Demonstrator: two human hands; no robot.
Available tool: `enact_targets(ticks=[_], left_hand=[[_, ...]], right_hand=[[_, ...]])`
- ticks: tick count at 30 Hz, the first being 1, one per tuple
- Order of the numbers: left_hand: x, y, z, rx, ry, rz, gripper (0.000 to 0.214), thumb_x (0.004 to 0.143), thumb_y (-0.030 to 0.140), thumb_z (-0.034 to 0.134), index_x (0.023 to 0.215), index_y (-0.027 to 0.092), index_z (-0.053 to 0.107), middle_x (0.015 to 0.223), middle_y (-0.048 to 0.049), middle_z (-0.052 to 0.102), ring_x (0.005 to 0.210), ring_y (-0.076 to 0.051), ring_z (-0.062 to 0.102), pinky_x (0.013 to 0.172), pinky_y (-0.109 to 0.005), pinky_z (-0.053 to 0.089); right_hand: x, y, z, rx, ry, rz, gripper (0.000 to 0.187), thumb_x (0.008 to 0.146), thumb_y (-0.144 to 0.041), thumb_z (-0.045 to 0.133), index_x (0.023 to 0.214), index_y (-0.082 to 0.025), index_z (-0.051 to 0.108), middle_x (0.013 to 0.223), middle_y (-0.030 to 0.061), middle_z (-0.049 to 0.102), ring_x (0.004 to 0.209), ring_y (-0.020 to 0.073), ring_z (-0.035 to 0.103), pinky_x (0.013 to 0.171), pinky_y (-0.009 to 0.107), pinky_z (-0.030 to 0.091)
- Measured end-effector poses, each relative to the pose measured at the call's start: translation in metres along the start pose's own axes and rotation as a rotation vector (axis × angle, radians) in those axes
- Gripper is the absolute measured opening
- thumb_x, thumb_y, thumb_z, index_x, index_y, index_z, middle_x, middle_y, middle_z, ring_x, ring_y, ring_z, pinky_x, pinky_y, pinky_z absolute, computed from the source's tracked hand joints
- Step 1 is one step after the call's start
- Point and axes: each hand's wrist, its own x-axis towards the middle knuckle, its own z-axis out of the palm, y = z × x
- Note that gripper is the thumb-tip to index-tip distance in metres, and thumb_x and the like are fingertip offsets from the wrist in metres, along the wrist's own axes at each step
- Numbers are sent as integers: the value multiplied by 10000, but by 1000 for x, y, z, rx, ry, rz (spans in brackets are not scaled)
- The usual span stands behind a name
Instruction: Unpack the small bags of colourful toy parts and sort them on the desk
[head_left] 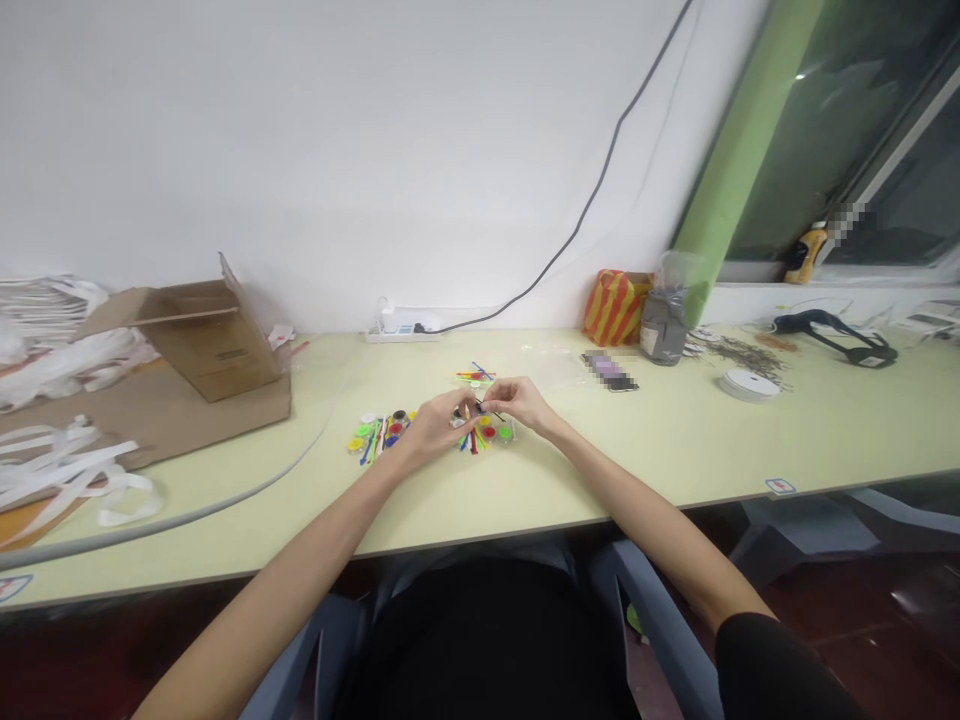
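Note:
My left hand [442, 420] and my right hand [521, 402] meet above the table, fingertips pinched together. Between them is a small black piece [481, 407] with a thin dark stick-like part; its exact kind is too small to make out. Below and beside my left hand lie small round pieces with coloured tops, such as a yellow one [355, 445] and a black one [400, 415]. Thin coloured plastic sticks [367, 447] lie among them. Under my right hand are a red-topped piece [490, 433] and a green-topped piece [505, 433]. More coloured sticks [474, 376] lie behind the hands.
An open cardboard box [225, 340] and white ribbons [75, 460] occupy the left side. A grey cable [255, 490] crosses the table there. Along the wall are a power strip [401, 333], a striped bag [609, 308] and a grey container [663, 328]. A white roll [748, 385] lies right.

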Motion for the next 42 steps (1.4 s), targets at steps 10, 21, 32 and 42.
enact_targets(ticks=[10, 21, 32, 42], left_hand=[[-2, -8, 3, 7, 44, -1, 154, 877, 330, 661, 882, 192, 594, 763, 5, 639, 689, -138, 587, 679, -265, 449], [-2, -4, 4, 58, 36, -3, 114, 910, 235, 560, 803, 197, 575, 673, 36, 602, 584, -104, 509, 601, -226, 386], [-3, -3, 6, 88, 74, 68, 90, 925, 218, 577, 852, 193, 623, 732, 20, 681, 626, -104, 606, 610, -210, 416], [-4, -13, 8, 184, 145, 85, 106, 927, 262, 601, 843, 200, 622, 701, 21, 683, 595, -110, 615, 601, -218, 429]], right_hand=[[-1, 2, 4, 132, -33, 28, 381, 630, -434, 871, 830, -136, 743, 790, 60, 732, 710, 175, 671, 696, 297, 532], [-2, 2, 5, 112, -85, 34, 394, 669, -462, 849, 858, -139, 726, 751, 45, 717, 631, 152, 644, 642, 283, 527], [-2, 0, 6, 164, -48, 9, 415, 646, -445, 867, 883, -120, 767, 809, 75, 747, 686, 168, 666, 698, 304, 545], [-3, 0, 0, 127, -89, 22, 408, 686, -415, 851, 949, -114, 772, 839, 87, 757, 675, 160, 670, 630, 261, 509]])
